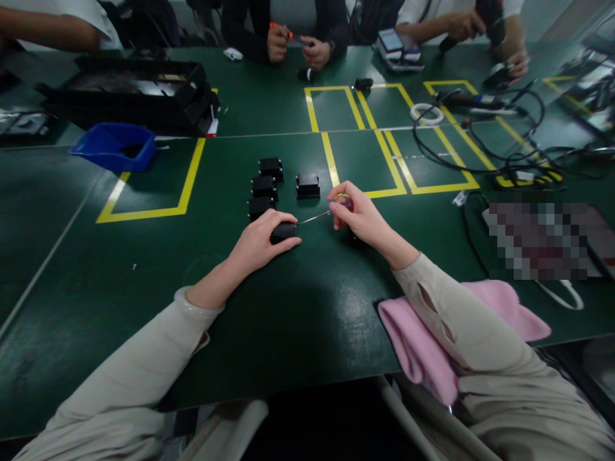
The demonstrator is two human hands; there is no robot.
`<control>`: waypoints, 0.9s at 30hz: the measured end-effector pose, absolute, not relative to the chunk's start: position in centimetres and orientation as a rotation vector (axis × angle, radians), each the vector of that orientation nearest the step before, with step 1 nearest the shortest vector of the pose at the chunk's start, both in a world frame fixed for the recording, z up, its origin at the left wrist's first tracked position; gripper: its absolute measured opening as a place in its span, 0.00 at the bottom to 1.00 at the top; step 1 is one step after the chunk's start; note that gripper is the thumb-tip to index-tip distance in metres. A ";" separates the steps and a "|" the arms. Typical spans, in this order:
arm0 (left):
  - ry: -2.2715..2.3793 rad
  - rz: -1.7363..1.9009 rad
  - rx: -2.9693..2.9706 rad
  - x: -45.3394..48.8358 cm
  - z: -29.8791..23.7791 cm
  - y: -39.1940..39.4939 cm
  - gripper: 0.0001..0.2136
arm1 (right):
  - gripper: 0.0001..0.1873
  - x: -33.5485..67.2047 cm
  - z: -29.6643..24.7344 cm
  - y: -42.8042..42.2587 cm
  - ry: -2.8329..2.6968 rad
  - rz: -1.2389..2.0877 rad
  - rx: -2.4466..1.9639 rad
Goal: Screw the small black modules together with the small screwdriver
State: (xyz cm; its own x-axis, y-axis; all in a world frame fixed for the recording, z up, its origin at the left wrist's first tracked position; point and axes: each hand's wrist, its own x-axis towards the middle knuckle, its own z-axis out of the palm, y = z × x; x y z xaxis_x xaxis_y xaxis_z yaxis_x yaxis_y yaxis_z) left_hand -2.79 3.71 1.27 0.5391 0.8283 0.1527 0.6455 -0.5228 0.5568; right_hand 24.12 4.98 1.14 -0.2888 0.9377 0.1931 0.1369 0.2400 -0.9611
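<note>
My left hand (266,238) is closed around a small black box (283,233) with metal studs, holding it on the green table. In my right hand (353,214) is a screwdriver (314,218), its handle between my fingers. The thin shaft points left, and its tip meets the right end of the held box. Just beyond my left hand, similar black boxes stand in a column: a near one (260,208), a middle one (264,186) and a far one (271,167). Another black box (308,184) sits alone to their right. Something dark beneath my right hand is mostly hidden.
A blue scoop-shaped bin (115,147) and stacked black trays (129,96) stand at the left. A pink cloth (423,346) lies under my right forearm. Tangled cables (480,160) and a white tape ring (426,114) are at right. Co-workers' hands (298,51) work across the table.
</note>
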 end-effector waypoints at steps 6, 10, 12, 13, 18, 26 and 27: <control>1.196 0.578 2.344 -2.8 1.2 3.7 0.18 | 0.07 24.1 1.0 5.1 -1.638 1.167 -1.002; 1.188 0.570 2.355 -2.9 1.2 3.7 0.18 | 0.08 24.2 1.0 5.0 -1.631 1.135 -1.015; 1.194 0.563 2.353 -2.9 1.3 3.7 0.18 | 0.07 24.1 1.0 5.0 -1.621 1.144 -1.017; 1.198 0.559 2.349 -2.9 1.3 3.7 0.18 | 0.07 24.1 1.0 5.0 -1.616 1.154 -1.015; 1.202 0.551 2.342 -2.8 1.4 3.7 0.18 | 0.07 24.0 1.1 5.0 -1.613 1.166 -1.006; 1.207 0.555 2.335 -2.8 1.3 3.7 0.18 | 0.12 24.1 0.9 5.1 -1.613 1.155 -1.022; 1.205 0.555 2.335 -2.8 1.3 3.7 0.18 | 0.13 24.0 0.8 5.1 -1.609 1.170 -1.015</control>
State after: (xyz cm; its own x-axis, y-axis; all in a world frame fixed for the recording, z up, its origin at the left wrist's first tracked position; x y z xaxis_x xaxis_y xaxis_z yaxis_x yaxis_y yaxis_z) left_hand -2.82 3.72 1.29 0.5369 0.8314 0.1433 0.6496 -0.5157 0.5586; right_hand 24.05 5.10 0.82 -0.2817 0.9419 0.1832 0.1162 0.2230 -0.9679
